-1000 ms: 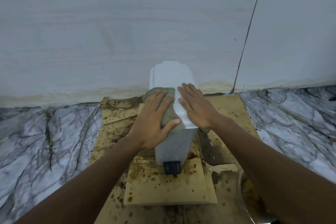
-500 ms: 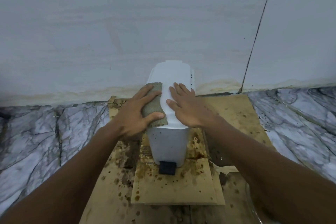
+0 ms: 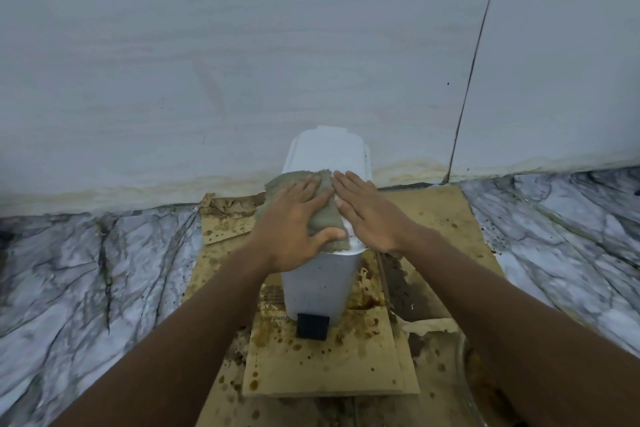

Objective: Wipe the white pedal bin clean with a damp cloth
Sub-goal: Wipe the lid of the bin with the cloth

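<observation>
The white pedal bin (image 3: 320, 282) stands against the wall, its black pedal (image 3: 312, 326) facing me. A grey-green cloth (image 3: 325, 218) lies on the closed lid. My left hand (image 3: 294, 225) presses flat on the cloth, thumb hooked over its near edge. My right hand (image 3: 369, 215) rests flat on the right half of the lid, fingers spread, touching the cloth's edge. The far part of the lid (image 3: 329, 151) shows bare white.
The bin sits on stained, spotted cardboard sheets (image 3: 322, 371) laid over a marble-patterned floor (image 3: 86, 270). A pale wall (image 3: 277, 45) with a yellowed base rises behind. The rim of a clear bowl (image 3: 465, 385) shows at the lower right.
My left hand slid the cloth to the lid's left edge, then back toward the middle and spread wider. My right hand stayed flat on the lid.
</observation>
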The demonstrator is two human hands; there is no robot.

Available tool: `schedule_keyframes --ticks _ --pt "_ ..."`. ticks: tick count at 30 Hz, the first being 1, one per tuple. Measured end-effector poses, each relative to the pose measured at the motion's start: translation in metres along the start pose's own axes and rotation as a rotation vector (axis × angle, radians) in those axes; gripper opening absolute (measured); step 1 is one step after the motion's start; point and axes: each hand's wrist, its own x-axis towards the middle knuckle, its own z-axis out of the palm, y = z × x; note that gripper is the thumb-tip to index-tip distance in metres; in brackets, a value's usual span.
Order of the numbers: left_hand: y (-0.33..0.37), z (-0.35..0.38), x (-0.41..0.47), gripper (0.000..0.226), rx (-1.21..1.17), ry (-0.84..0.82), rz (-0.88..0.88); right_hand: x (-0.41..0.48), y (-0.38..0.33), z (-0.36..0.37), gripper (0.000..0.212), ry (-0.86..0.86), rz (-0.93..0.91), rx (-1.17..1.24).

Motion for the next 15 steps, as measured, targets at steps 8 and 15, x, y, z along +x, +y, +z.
schedule_keyframes --ticks 8,15 --pt "-0.046 -0.012 -0.025 0.085 -0.234 0.009 -0.142 0.008 -0.006 0.005 0.056 0.021 -0.033 -0.014" --pt "0.001 -0.001 0.001 0.089 0.096 0.036 -0.007 0.006 0.001 0.006 0.057 0.033 -0.015 0.01"
